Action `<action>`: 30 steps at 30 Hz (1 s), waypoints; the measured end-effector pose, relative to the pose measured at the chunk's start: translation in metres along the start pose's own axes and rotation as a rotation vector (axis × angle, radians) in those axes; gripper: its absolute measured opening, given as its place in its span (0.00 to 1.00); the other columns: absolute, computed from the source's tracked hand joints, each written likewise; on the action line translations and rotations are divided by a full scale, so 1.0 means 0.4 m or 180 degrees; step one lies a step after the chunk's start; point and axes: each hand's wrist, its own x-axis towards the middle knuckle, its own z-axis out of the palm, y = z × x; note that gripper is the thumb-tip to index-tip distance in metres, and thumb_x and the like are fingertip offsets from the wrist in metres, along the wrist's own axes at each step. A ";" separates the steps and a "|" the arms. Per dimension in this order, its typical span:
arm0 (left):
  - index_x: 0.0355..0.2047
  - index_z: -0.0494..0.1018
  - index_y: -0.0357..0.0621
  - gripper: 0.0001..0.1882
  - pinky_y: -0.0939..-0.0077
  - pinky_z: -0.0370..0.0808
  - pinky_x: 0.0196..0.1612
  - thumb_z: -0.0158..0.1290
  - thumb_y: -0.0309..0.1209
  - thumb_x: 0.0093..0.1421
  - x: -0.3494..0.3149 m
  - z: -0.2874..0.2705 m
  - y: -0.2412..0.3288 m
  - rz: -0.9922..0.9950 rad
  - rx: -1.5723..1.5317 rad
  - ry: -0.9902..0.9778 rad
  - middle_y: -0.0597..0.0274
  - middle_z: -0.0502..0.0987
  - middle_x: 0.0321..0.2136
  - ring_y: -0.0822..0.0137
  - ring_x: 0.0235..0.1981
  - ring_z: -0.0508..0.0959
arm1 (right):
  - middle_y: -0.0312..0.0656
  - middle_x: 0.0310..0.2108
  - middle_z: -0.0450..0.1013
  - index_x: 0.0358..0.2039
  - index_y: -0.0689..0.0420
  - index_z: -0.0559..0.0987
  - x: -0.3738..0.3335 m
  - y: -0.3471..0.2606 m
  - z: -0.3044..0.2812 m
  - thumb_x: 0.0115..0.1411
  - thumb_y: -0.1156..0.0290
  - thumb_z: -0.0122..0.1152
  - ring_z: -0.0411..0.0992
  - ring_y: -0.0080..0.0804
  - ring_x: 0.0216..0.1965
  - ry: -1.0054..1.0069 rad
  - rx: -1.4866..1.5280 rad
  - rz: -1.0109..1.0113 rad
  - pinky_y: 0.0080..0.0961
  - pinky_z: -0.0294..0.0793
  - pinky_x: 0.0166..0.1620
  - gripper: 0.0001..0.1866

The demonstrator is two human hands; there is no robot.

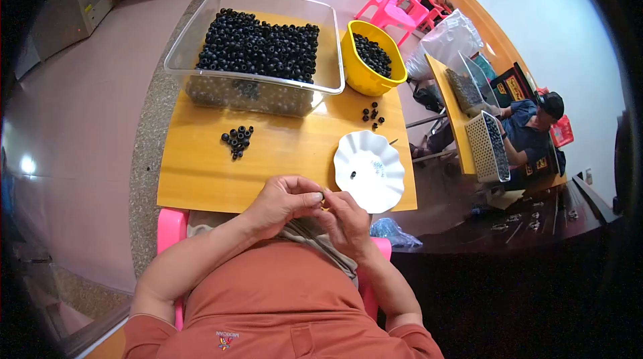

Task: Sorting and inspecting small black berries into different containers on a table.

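At table edge, left hand and right hand meet, fingertips pressed together pinching small dark piece; white scalloped plate beside, within reach; loose black beads ahead.

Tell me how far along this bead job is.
Done: one black bead lies on the white plate. In hand: the left hand and right hand meet over the table edge, pinching something too small to identify. Left: a clear bin full of black beads, a yellow bowl, and two loose piles.
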 end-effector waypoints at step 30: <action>0.36 0.75 0.37 0.07 0.73 0.80 0.40 0.58 0.23 0.57 0.002 -0.001 -0.005 -0.0199 -0.0041 -0.0056 0.60 0.78 0.32 0.68 0.32 0.80 | 0.38 0.30 0.74 0.35 0.63 0.77 0.039 0.181 -0.096 0.53 0.82 0.63 0.74 0.20 0.30 0.0187 0.0189 0.0853 0.17 0.73 0.33 0.08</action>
